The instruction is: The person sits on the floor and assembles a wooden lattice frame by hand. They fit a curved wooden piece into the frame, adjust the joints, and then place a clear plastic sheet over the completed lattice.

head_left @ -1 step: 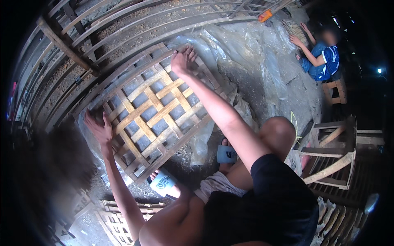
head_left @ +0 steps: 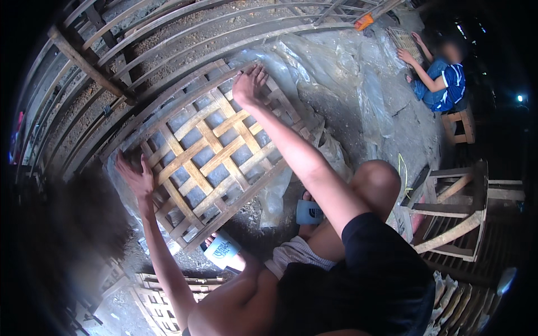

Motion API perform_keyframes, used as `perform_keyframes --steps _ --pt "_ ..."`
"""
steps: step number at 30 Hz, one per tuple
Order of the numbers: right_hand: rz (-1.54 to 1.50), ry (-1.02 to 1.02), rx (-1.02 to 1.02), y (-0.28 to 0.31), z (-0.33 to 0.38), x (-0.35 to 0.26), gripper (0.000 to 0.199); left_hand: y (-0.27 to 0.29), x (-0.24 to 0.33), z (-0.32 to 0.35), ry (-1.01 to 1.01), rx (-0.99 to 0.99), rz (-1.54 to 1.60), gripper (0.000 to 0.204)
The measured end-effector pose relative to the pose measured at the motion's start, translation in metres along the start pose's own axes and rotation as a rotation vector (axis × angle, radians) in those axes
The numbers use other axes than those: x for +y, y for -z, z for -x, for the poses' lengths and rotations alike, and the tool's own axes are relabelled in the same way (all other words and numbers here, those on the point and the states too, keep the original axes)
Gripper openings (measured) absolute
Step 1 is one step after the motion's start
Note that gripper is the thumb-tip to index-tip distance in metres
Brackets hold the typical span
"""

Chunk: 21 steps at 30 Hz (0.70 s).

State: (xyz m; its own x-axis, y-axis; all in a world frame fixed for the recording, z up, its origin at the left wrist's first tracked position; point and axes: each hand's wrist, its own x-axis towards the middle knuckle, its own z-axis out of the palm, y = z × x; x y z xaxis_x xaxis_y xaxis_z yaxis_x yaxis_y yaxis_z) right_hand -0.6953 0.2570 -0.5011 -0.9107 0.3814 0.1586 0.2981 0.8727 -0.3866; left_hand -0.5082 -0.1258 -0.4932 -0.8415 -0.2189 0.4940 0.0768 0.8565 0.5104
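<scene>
A woven bamboo lattice panel (head_left: 208,147) with a wooden frame lies tilted in front of me, its wide strips crossing over and under with square gaps between. At its left end my left hand (head_left: 134,175) rests against the corner, fingers stretched out and the thumb apart along the edge. Over the far right part of the frame, my right hand (head_left: 250,87) has its fingers curled round the edge strip. What lies beneath those fingers is partly hidden.
Clear plastic sheeting (head_left: 370,101) covers the ground beyond the panel. A slatted fence (head_left: 185,42) curves along the far left. On the right stands a wooden frame (head_left: 448,210). Another person (head_left: 443,81) sits at the far right by a woven panel (head_left: 404,43). More lattice (head_left: 162,305) lies lower left.
</scene>
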Motion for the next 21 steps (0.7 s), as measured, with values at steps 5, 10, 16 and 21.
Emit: perform_keyframes --steps 5,10,16,21 --pt "-0.113 0.088 0.215 -0.013 0.022 -0.007 0.053 0.008 -0.004 0.006 0.097 -0.041 0.192 0.077" --pt "-0.259 0.048 0.323 0.002 0.018 -0.026 0.026 0.004 -0.016 0.005 0.051 -0.034 0.095 0.078" --pt "-0.223 0.057 0.318 0.010 0.014 -0.031 0.023 0.006 -0.035 0.012 0.077 -0.044 0.089 0.086" --pt "-0.199 0.293 0.401 -0.011 -0.040 0.031 0.014 -0.014 0.022 -0.007 0.067 0.006 0.044 0.078"
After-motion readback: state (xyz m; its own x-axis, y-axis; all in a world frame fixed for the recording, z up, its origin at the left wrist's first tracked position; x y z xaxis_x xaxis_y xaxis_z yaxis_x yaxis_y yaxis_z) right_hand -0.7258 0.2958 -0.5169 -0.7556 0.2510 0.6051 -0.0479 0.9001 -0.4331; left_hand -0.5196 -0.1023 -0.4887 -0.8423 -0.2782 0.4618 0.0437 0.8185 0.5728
